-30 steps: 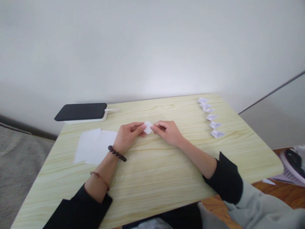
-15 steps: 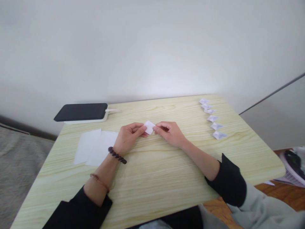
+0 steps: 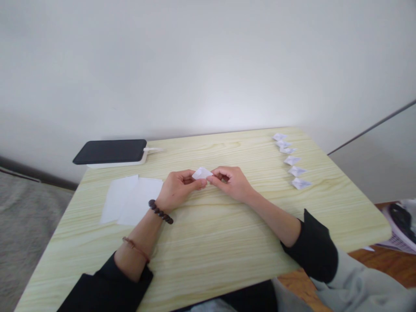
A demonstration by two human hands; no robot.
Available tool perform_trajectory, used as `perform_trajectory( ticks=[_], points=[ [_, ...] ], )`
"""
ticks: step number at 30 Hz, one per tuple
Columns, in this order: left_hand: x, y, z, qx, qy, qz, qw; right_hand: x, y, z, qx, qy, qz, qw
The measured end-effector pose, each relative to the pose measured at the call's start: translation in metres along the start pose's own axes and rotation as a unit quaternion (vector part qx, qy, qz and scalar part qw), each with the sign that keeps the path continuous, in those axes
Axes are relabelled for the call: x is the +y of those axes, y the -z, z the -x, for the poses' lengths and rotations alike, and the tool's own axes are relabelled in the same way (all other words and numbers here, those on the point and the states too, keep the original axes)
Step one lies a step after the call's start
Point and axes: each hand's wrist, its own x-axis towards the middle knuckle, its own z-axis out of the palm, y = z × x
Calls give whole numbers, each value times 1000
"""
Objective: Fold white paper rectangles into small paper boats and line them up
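Note:
A small folded white paper is held between both hands above the middle of the table. My left hand pinches it from the left, with the thumb along its near edge and the fingers behind. From the right, the thumb and forefinger of my right hand close on its right corner. The paper looks like a wide diamond, its lower part covered by the left thumb. Two overlapping white paper sheets lie flat beside my left wrist.
Several folded white paper pieces stand in a row on the right of the pale wooden table. A black phone rests on a white box at the back left, with a white cable. Behind is a white wall.
The folded paper has gone from an upright diamond to a wider, flatter one. My left thumb has slid right along its near edge, while both arms stay nearly in place.

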Motion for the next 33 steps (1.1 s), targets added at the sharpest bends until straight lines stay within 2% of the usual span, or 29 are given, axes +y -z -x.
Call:
perform_trajectory(
  ticks=[7,12,15,19,23,26,29,33],
  points=[
    [6,0,1,10,5,-30,1000,-3,0,-1,-1,-18,4,1000],
    [7,0,0,5,4,17,1000,-1,1,0,0,-52,-17,998],
    [5,0,0,2,-6,25,1000,-2,2,0,-10,-35,2,999],
    [4,-1,0,30,-26,-100,994,-2,4,-1,-34,-24,33,999],
    [-1,-1,-1,87,-124,-240,959,0,5,-3,-69,18,125,990],
    [-8,-1,-5,74,-179,-286,938,3,6,-2,-75,46,225,970],
    [-12,-1,-7,74,-173,-314,931,7,8,-1,-45,20,264,963],
    [-12,-2,-7,78,-156,-317,932,10,9,-1,-28,14,209,977]
  ],
)
